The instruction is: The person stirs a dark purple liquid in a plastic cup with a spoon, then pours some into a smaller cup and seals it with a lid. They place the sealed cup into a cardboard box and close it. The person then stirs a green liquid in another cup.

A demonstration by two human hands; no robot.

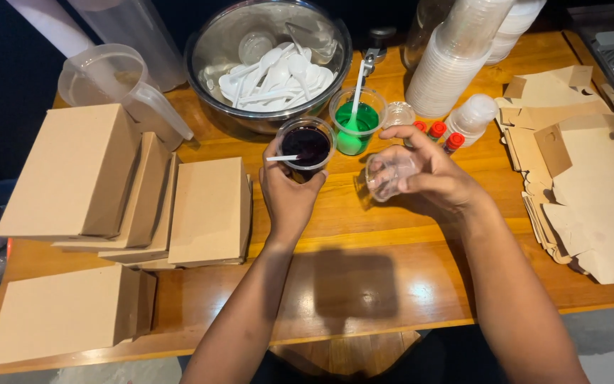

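At the centre of the frame, your left hand (pixel 289 192) is clamped around a small clear plastic cup (pixel 306 146) filled nearly to the rim with a dark, almost black-purple liquid, a white plastic spoon (pixel 283 158) lying across its rim and pointing left. Just to its right, your right hand (pixel 428 174) is closed on an empty clear cup (pixel 389 174), tilted on its side so its mouth faces left, the thin wall see-through and glinting. Both cups are held just above the wooden surface (pixel 364 284), near each other but not touching. Directly behind them, upper centre, a second clear cup holds bright green liquid (pixel 357 124) with a white spoon standing in it. Behind that sits a large steel bowl (pixel 211 53) heaped with white plastic spoons. A tall stack of clear cups (pixel 453 64) leans in at the upper right, with small red-capped bottles (pixel 438 131) at its foot. Closed brown cardboard boxes (pixel 108 192) fill the left side of the frame; flat, unfolded cardboard blanks (pixel 591 178) lie piled at the right. A clear plastic jug (pixel 108 82) stands at the upper left.
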